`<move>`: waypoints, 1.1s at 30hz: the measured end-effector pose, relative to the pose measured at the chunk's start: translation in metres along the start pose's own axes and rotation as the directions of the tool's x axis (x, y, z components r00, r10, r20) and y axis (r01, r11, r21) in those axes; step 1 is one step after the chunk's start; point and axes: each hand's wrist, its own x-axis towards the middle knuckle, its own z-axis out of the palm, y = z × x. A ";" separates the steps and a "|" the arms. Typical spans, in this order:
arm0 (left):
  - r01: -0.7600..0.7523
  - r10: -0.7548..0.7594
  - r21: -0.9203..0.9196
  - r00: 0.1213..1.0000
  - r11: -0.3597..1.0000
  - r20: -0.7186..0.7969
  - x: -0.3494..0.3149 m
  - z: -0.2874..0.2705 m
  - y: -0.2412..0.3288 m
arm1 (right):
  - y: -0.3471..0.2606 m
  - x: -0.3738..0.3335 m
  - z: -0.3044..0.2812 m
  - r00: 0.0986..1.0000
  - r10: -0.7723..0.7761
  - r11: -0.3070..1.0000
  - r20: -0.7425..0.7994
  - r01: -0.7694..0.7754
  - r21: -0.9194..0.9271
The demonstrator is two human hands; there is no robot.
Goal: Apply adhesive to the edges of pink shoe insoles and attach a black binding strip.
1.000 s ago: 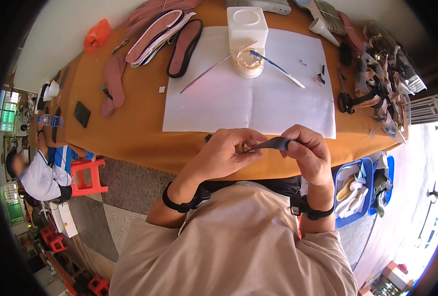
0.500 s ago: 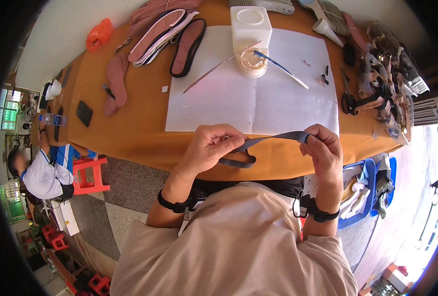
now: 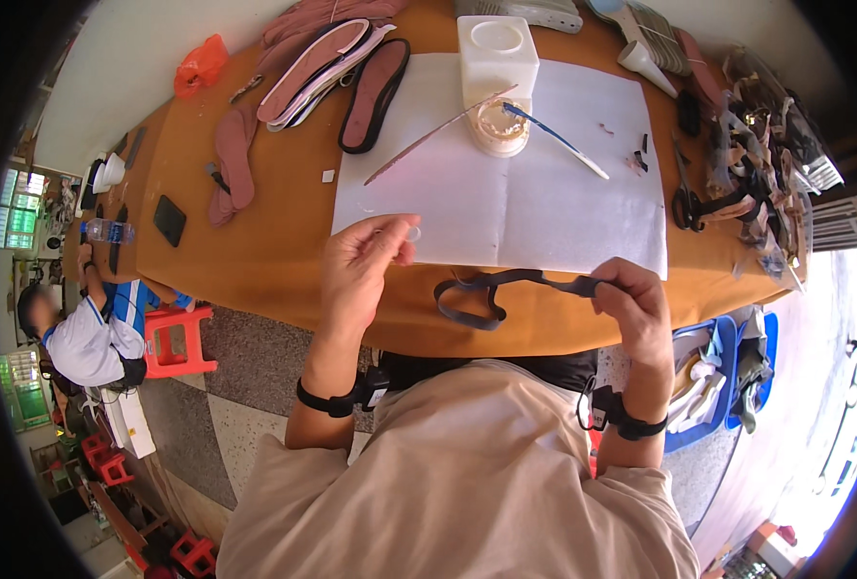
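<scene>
Right hand (image 3: 639, 304), right of centre, is clamping one end of a dark strap (image 3: 575, 285); the strap is trailing, looped, at frame centre. Left hand (image 3: 356, 265), left of centre, is pinching a small whitish piece (image 3: 414, 234).

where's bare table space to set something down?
White sheet: open between the blue-and-white brush and front edge. Orange tablecloth: open between the pink insole and left hand. Crowded: right end, scissors and bagged straps; back left, stacked soles.
</scene>
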 end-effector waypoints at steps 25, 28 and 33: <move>0.230 -0.185 -0.135 0.942 0.964 0.279 -0.016 0.073 -0.005 | 0.017 0.030 0.079 0.810 -0.584 0.716 -0.050 0.486 -0.501; 0.255 -0.210 -0.125 0.933 0.959 0.291 -0.018 0.077 -0.007 | 0.022 0.029 0.074 0.775 -0.621 0.691 -0.116 0.472 -0.547; 0.350 -0.255 -0.219 0.894 0.911 0.368 -0.019 0.080 -0.013 | 0.021 0.027 0.063 0.665 -0.747 0.520 0.015 0.598 -0.610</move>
